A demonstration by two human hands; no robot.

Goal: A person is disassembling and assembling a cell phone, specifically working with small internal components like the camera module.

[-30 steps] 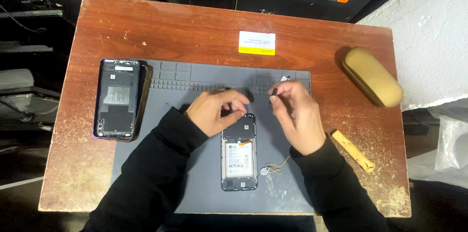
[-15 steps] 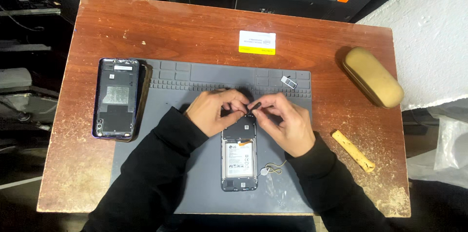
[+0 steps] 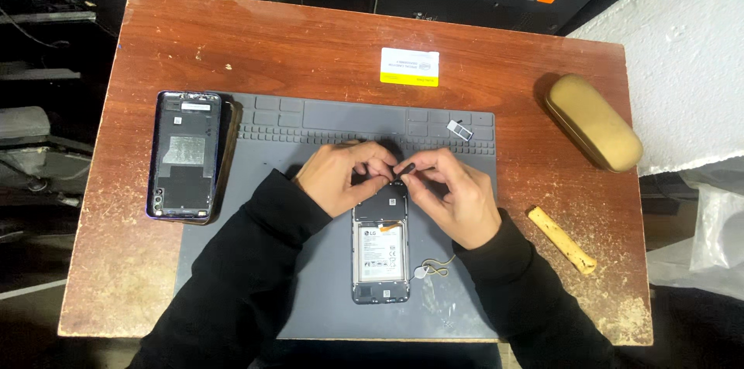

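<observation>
Head view is given from above onto a worn wooden desk (image 3: 310, 43) covered in part by a grey mat (image 3: 310, 291). At far left, a back cover (image 3: 184, 155) with a dark frame is seen lying half on the mat's left edge, inner side up. Further right, the left hand (image 3: 339, 176) is seen curled, its fingertips pinched at the top end of an opened phone (image 3: 380, 249). The phone is laid lengthwise on the mat's middle, its white battery exposed. Touching those fingertips, a small dark part (image 3: 404, 170) is gripped between thumb and forefinger of the right hand (image 3: 456, 194), just above the phone's top edge; whether the left fingers also hold it cannot be told. Just right of the phone's lower half, a small coiled piece (image 3: 431, 267) is seen on the mat. Up in the mat's right tray, a small tray-like piece (image 3: 460, 129) is placed. Beyond the mat, a yellow-and-white label (image 3: 410, 67) is stuck to the desk. At right, a tan stick (image 3: 562, 239) and an olive case (image 3: 593, 121) are laid on the wood.
</observation>
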